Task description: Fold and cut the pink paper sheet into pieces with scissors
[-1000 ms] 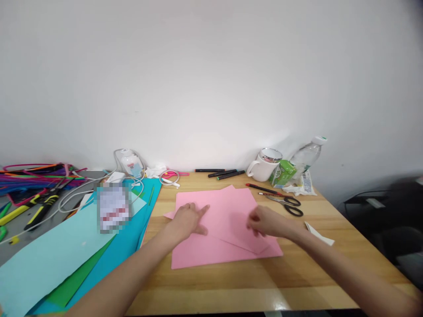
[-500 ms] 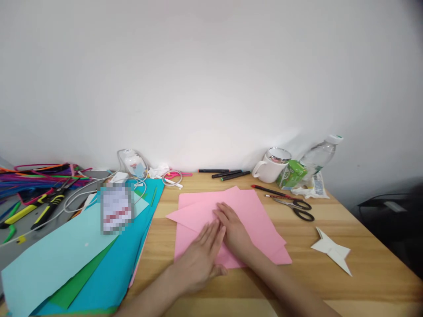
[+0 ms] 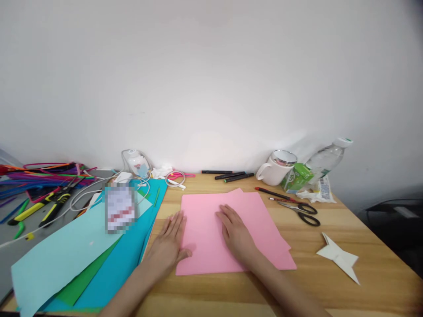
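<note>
Nearest to the camera, both hands lay flat and open on the desk [image 3: 228, 293]. The left hand [image 3: 168, 247] was palm down with its fingers spread. It rested at the left edge of the pink paper [image 3: 205, 222], with the thumb on the sheet and the other fingers on the wood beside it. The right hand [image 3: 237, 235] lay flat on the middle of the same paper, fingers straight and close together. Neither hand pinched or gripped anything. The pink paper lay in the centre of the desk, and a second pink sheet showed under it at the right and far edges.

To the right, well apart from the hands, lay a white folded paper star [image 3: 340, 257]. To the left, blue and green sheets [image 3: 66, 251] lay overlapping. Farther back on the right were black scissors [image 3: 302, 212] and a red pen [image 3: 272, 193]. Near the wall lay three black markers [image 3: 231, 176], and there stood a white mug [image 3: 276, 169], a green pack [image 3: 297, 177] and a leaning water bottle [image 3: 327, 157].
</note>
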`<move>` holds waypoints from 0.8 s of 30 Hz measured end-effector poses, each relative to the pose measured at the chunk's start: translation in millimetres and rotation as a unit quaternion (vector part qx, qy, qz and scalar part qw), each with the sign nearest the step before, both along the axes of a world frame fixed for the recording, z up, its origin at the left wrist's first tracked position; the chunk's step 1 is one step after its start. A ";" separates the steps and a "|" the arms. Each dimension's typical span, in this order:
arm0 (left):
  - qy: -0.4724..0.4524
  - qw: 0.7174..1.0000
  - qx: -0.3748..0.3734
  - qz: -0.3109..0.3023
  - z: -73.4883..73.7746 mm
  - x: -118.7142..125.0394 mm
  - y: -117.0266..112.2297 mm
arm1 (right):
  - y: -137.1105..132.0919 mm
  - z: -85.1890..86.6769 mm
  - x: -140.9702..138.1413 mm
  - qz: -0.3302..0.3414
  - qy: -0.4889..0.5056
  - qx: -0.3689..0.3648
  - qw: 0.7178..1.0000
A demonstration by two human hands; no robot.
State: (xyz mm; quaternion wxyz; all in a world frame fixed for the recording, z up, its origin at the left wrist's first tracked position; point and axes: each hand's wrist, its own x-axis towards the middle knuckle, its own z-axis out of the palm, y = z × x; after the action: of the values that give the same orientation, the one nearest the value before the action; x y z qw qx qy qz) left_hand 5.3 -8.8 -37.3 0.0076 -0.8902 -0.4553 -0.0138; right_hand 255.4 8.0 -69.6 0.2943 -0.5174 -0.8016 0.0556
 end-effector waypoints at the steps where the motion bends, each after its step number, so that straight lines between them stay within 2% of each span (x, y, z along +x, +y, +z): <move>1: 0.006 1.000 0.005 0.008 -1.7 -1.6 0.6 | -0.6 0.0 0.5 0.000 -0.001 0.001 1.000; 6: 0.032 0.997 0.019 0.068 -2.4 -4.6 -0.9 | -4.4 1.0 3.4 -0.001 -0.008 0.003 1.000; 13: 0.089 0.990 0.021 0.105 9.2 2.3 -2.5 | -10.0 5.8 6.4 0.000 -0.019 0.002 1.000; 16: 0.096 0.988 0.051 0.111 10.5 1.0 3.2 | -13.8 8.8 8.9 0.012 -0.024 0.002 1.000; 18: 0.100 0.988 0.085 0.086 10.6 -1.0 8.3 | -15.9 9.7 10.6 0.035 -0.032 0.004 0.999; 22: 0.123 0.984 0.123 -0.041 10.4 -2.5 15.7 | -17.6 9.3 12.9 0.072 -0.054 0.013 0.996; 24: 0.136 0.977 0.141 -0.083 9.2 -0.9 17.6 | -17.5 8.9 13.2 0.072 -0.057 0.014 0.996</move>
State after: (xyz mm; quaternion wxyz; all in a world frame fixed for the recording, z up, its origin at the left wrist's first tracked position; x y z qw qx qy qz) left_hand 4.4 8.8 -28.0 0.1936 -0.9085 -0.3678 0.0431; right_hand 268.6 -9.6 -60.8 0.2502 -0.4565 -0.8530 0.0360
